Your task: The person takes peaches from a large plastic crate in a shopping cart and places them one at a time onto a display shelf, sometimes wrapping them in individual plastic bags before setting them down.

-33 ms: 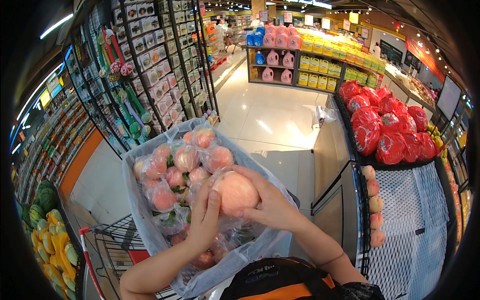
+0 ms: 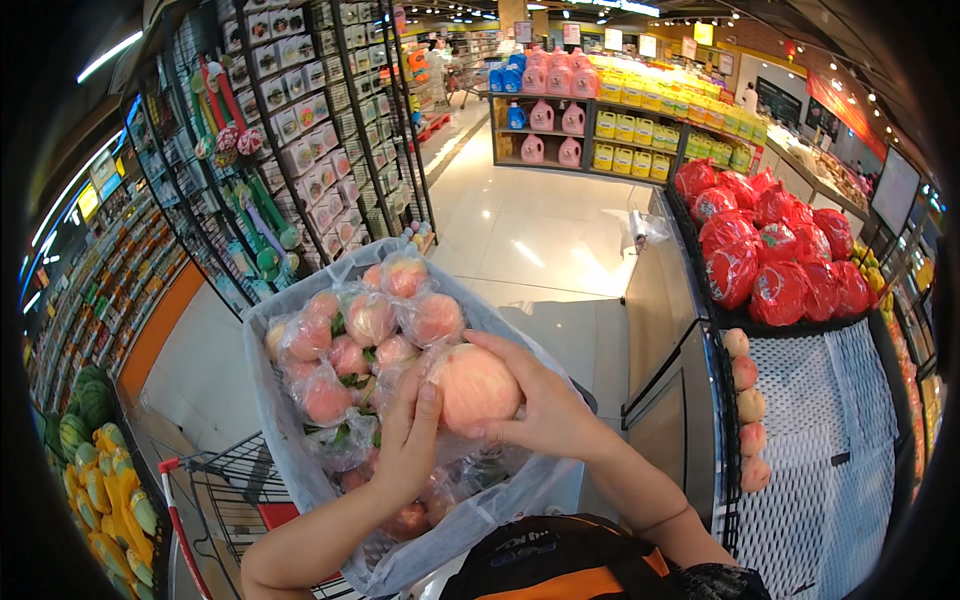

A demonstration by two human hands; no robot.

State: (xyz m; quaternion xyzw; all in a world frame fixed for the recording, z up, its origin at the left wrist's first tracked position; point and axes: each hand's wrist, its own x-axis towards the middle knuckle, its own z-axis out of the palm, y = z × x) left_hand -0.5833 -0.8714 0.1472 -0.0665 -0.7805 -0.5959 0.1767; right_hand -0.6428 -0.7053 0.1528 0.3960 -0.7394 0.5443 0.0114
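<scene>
A large pale pink peach (image 2: 474, 390) is held between my two hands, above the near right part of a lined crate. My left hand (image 2: 408, 440) presses against its left side with the thumb up. My right hand (image 2: 545, 408) curls round its right side, fingers over the top and thumb below. Beneath and beyond lie several peaches in clear plastic wrap (image 2: 370, 318), some with green leaves among them. The crate's pale liner (image 2: 262, 400) rises above its rim. My hands and the held peach hide part of the fruit underneath.
The crate rests over a shopping cart (image 2: 235, 470). At right, a display stand with white mesh (image 2: 800, 440) bears a row of peaches (image 2: 750, 405) and red-wrapped bundles (image 2: 780, 240). Watermelons (image 2: 78, 430) and yellow produce (image 2: 110, 490) lie at left; a rack of hanging goods (image 2: 300, 110) stands beyond.
</scene>
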